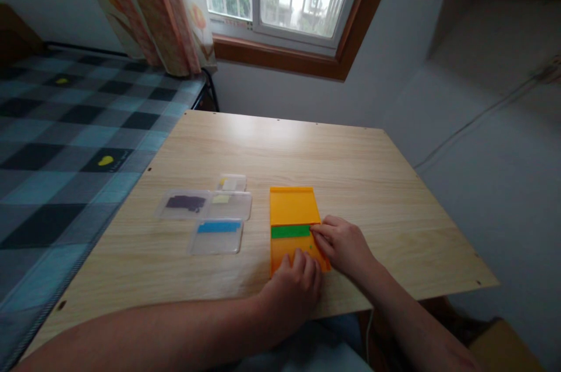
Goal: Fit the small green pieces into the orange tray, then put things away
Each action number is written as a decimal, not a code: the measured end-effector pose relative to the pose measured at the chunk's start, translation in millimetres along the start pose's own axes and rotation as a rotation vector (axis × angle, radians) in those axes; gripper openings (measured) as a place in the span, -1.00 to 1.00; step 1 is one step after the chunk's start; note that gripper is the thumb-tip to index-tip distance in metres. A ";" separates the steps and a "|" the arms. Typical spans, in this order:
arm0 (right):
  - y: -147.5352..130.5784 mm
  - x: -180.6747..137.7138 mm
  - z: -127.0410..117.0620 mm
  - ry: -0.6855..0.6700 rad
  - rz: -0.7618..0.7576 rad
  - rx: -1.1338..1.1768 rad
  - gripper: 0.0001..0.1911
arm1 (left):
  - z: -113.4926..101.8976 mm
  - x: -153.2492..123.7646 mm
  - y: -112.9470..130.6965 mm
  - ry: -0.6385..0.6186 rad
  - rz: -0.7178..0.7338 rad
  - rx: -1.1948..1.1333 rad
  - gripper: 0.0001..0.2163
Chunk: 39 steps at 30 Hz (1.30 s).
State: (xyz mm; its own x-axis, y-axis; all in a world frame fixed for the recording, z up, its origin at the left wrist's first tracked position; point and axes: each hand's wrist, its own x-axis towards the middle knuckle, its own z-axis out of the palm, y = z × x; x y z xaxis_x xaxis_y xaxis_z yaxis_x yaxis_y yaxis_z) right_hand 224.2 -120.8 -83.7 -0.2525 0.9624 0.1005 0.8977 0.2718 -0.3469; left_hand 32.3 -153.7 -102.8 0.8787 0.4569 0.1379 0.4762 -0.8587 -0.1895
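An orange flat tray (pixel 293 206) lies on the wooden table (pixel 280 150), with a green strip (pixel 290 231) across its middle. My left hand (pixel 296 287) rests on the tray's near end, fingers curled down onto it. My right hand (pixel 342 243) sits at the tray's right edge, its fingertips pinched at the right end of the green strip.
Left of the tray lie several clear plastic sleeves: one with a purple piece (pixel 184 203), one with a blue strip (pixel 218 227), and smaller ones with yellow pieces (pixel 231 183). A bed with a checked blue cover (pixel 65 138) stands at the left. A window and curtain are behind.
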 end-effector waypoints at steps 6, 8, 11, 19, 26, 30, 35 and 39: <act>2.2 -1.7 1.4 0.027 -0.011 0.022 -0.77 | 1.1 0.1 -0.8 0.032 0.002 -0.002 -0.65; 2.8 -2.4 1.7 0.036 -0.008 0.031 -0.77 | 1.8 -0.2 -0.7 0.037 0.003 -0.003 -0.65; 2.8 -2.7 1.6 0.036 0.000 0.028 -0.77 | 1.8 -0.5 -0.6 0.041 -0.005 -0.001 -0.67; 1.9 -2.0 0.8 0.016 -0.004 0.015 -0.78 | -1.2 0.3 -0.8 0.058 -0.011 -0.003 -0.66; 2.9 -1.8 3.1 0.032 0.028 -0.004 -0.75 | 3.6 -0.9 0.4 0.043 -0.013 -0.020 -0.65; 3.5 -1.8 3.7 0.019 0.030 -0.013 -0.76 | 0.8 -0.7 -1.3 0.014 0.005 -0.020 -0.65; 3.7 -2.1 3.9 0.017 0.020 -0.008 -0.76 | -1.4 -0.2 -2.4 -0.018 0.014 -0.032 -0.63; 2.7 -2.4 2.6 0.015 0.019 -0.007 -0.76 | -0.6 -0.1 -1.3 -0.025 0.012 -0.026 -0.64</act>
State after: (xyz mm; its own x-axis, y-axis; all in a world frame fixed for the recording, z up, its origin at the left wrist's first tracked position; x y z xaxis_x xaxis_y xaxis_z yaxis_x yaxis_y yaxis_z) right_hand 226.3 -122.3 -87.2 -0.2304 0.9671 0.1077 0.9048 0.2536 -0.3419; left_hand 31.6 -152.8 -101.9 0.8850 0.4521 0.1115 0.4651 -0.8696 -0.1658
